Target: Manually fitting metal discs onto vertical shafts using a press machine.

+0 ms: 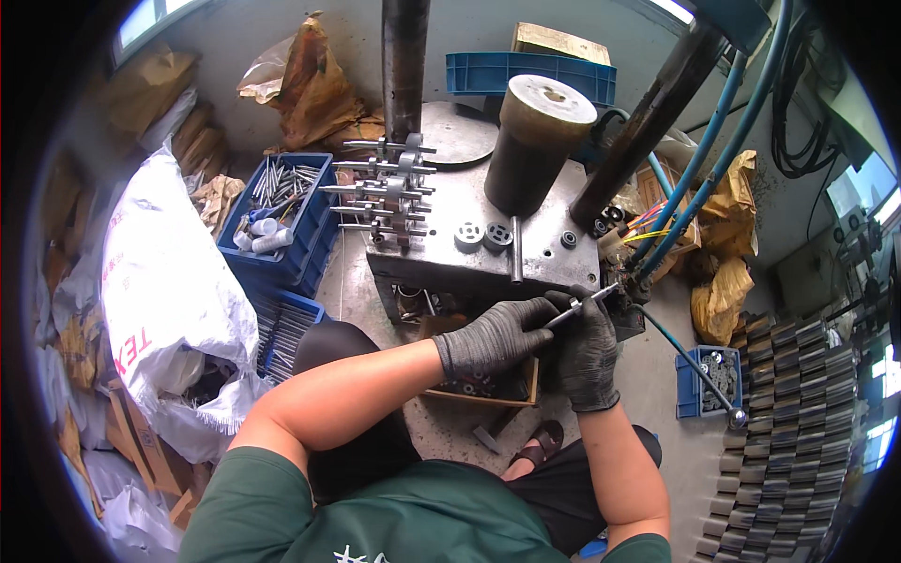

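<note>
My left hand [496, 338] and my right hand [586, 358], both in dark grey knit gloves, meet in front of the machine's front edge. Between them is a slim, pointed metal shaft [595, 296], tilted up to the right. The left fingers pinch its lower end, while the right fingers close around its middle. Just beyond, on the steel machine table [450, 267], lie two slotted discs [469, 235], a metal rod [516, 250] and a small round bearing-like ring [569, 239]. Several shafts with rotor-like discs [404, 192] stand stacked at the table's left side.
A thick steel cylinder [535, 141] rises from the table between two columns [405, 70]. Blue crates [282, 211] of shafts sit left, beside a white sack [178, 291]. At right are a lever with a ball end [737, 417], a blue parts bin [690, 385] and stacked metal cylinders [784, 432].
</note>
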`<state>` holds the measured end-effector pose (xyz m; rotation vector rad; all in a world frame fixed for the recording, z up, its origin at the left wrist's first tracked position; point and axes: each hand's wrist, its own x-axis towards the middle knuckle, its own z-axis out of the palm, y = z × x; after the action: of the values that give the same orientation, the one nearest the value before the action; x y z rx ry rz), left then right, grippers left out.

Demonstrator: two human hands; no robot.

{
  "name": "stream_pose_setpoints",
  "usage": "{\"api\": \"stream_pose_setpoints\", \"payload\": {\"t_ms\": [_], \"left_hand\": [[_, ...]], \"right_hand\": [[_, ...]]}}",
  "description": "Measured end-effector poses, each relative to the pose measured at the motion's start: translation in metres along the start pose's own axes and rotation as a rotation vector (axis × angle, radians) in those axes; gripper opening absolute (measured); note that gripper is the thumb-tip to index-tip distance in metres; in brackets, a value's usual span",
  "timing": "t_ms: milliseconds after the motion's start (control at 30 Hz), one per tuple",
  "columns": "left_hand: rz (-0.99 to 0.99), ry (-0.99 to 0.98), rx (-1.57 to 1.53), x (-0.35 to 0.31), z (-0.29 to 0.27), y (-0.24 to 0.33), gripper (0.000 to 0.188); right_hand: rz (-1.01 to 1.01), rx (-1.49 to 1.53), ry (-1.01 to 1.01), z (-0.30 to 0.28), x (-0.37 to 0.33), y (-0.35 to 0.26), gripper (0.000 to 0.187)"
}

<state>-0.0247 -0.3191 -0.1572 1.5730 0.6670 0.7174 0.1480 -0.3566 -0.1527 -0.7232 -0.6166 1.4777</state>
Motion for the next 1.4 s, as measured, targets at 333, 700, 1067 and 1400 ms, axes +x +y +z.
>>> {"api": "stream_pose_setpoints", "payload": {"t_ms": [333, 700, 1067, 1400], "left_hand": [[0.04, 0.585, 0.966, 0.028, -0.087, -0.023, 0.029], [-0.051, 0.486, 1.113, 0.033, -0.096, -0.039, 0.036], [-0.093, 0.496, 1.04, 0.03, -0.097, -0.034, 0.028], [-0.016, 0.544, 1.053, 0.027, -0.099, -0.045, 0.029]], "right_hand": [[-0.284, -1.657, -0.269, 0.026, 0.116, -0.038, 0.032], [-0.4, -2.765, -0.945, 0.106, 0.186, -0.015, 0.02], [-0.08, -2.84, -0.925, 0.135, 0.188, 0.034, 0.028], [-0.025, -2.603, -0.464, 0.114, 0.159, 0.027, 0.048]]}}
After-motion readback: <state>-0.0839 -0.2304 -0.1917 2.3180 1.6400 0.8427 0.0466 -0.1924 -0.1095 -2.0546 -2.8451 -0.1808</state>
